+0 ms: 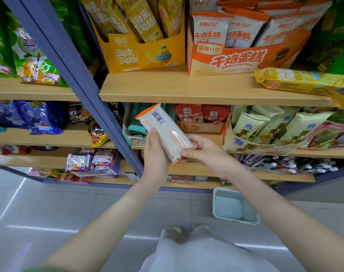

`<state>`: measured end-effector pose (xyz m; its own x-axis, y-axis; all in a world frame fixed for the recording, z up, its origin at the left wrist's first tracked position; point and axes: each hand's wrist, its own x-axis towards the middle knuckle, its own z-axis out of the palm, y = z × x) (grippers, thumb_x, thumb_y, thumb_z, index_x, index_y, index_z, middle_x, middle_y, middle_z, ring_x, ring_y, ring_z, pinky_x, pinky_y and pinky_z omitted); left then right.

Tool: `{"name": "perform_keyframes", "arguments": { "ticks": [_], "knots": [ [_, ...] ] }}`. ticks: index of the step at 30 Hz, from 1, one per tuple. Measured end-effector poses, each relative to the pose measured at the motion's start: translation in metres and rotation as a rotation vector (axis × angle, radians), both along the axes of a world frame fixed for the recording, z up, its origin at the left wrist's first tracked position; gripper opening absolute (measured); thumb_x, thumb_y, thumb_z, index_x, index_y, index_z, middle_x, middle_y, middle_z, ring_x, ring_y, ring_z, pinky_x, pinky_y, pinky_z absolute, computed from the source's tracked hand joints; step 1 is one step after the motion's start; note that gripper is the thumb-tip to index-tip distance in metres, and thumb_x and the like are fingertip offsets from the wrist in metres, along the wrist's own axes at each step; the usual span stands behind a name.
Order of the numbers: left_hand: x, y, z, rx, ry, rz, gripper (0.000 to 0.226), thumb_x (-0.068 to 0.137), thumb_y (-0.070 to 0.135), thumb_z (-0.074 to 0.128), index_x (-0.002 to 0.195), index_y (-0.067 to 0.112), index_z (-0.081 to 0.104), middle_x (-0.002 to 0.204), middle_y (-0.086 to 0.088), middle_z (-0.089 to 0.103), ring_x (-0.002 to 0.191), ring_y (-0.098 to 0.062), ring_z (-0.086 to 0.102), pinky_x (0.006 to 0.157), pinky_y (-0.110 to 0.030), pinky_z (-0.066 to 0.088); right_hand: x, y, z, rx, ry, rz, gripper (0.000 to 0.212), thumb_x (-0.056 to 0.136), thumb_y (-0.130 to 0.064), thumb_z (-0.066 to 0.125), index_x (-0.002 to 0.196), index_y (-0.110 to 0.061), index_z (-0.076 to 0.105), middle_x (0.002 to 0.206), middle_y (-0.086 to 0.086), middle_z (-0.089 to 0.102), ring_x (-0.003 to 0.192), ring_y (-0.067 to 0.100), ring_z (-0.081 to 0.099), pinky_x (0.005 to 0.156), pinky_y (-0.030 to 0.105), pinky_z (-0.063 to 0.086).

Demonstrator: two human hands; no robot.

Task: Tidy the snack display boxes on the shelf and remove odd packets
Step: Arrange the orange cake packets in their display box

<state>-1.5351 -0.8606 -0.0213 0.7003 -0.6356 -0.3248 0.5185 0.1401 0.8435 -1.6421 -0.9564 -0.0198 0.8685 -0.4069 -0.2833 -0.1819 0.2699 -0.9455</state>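
The left hand [155, 156] gripped the side of a white, orange-edged packet [167, 132], and the right hand [204, 152] pinched its lower end. The packet hung tilted in the air before the middle shelf [314, 153]. On the top shelf [186, 87], like packets [208, 28] stood in an orange box [235, 59] beside a yellow box [143, 55]; a yellow packet [304, 81] lay loose at the right. A basket [250, 212] sat on the floor [69, 213].

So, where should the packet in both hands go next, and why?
Probably lift it up into the orange display box on the upper shelf. The packet, held by the left hand and right hand, is white with orange ends, like the standing packets in that box.
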Motion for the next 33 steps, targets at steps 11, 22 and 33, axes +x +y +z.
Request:
{"name": "perform_keyframes", "arguments": {
  "ticks": [11, 22, 33],
  "knots": [
    [0.009, 0.007, -0.009, -0.036, 0.156, -0.083, 0.035, 0.101, 0.022, 0.045, 0.134, 0.009, 0.046, 0.123, -0.014, 0.064, 0.109, -0.022, 0.066, 0.074, -0.032, 0.058, -0.014, -0.013, -0.001, -0.145, 0.022, 0.028, 0.034, 0.084, 0.008, 0.063, 0.107, -0.017, 0.06, 0.098, 0.0, 0.066, 0.086, 0.011, 0.062, 0.072, 0.022, 0.054],
    [0.014, 0.009, 0.004, 0.173, -0.476, -0.432, 0.041, 0.093, 0.013, 0.063, 0.131, 0.021, 0.05, 0.115, -0.005, 0.071, 0.101, -0.023, 0.07, 0.082, -0.042, 0.058, -0.006, -0.012, 0.021, -0.5, 0.103, 0.07, 0.07, 0.089, -0.021, 0.068, 0.145, -0.038, 0.03, 0.129, -0.018, 0.049, 0.121, 0.001, 0.047, 0.1, 0.028, 0.047],
    [0.019, 0.007, 0.021, 0.148, -0.469, -0.519, 0.03, 0.092, 0.017, 0.064, 0.115, 0.029, 0.051, 0.107, -0.003, 0.073, 0.096, -0.017, 0.071, 0.076, -0.032, 0.059, -0.015, -0.014, 0.023, -0.306, 0.007, -0.007, 0.051, 0.095, -0.002, 0.055, 0.119, -0.046, 0.048, 0.12, -0.025, 0.056, 0.11, -0.012, 0.055, 0.095, 0.019, 0.048]
  ]
}}
